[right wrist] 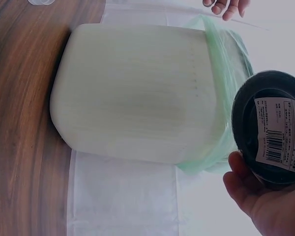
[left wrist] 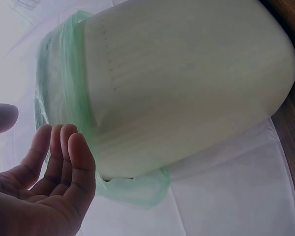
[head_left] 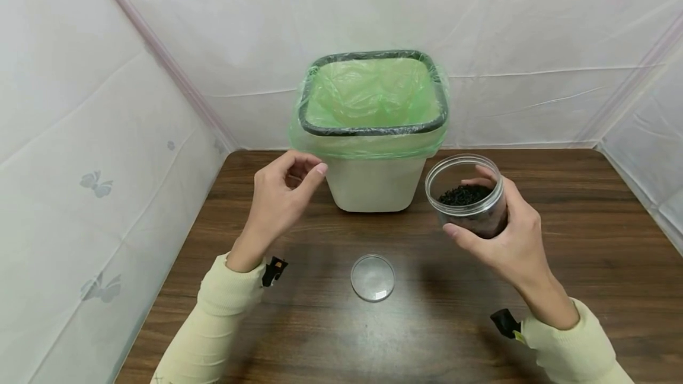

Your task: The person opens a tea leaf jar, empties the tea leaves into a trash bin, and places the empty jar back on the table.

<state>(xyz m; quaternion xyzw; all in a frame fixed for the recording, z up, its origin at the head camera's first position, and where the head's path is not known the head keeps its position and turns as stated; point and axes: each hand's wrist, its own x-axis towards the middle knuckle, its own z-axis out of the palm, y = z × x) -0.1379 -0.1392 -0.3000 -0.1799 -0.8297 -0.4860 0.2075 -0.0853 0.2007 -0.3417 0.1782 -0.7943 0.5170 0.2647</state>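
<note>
My right hand (head_left: 512, 236) grips a clear plastic jar (head_left: 466, 215) partly filled with dark, loose leaf-like bits (head_left: 465, 195). The jar has no lid on and tilts slightly; its base with a barcode label (right wrist: 279, 133) faces the right wrist camera. My left hand (head_left: 283, 194) hovers in front of the bin's left side, fingers loosely bent, holding nothing. Between and beyond the hands stands a pale waste bin (head_left: 376, 185), lined with a green plastic bag (head_left: 373, 96) folded over its dark rim. A round clear lid (head_left: 373, 278) lies flat on the table between the forearms.
The dark wooden table (head_left: 411, 336) ends at a back wall draped in white sheeting (head_left: 533, 34). More sheeting (head_left: 96, 135) hangs along the left side. Both wrists carry small black cameras (head_left: 274, 271) over pale yellow sleeves.
</note>
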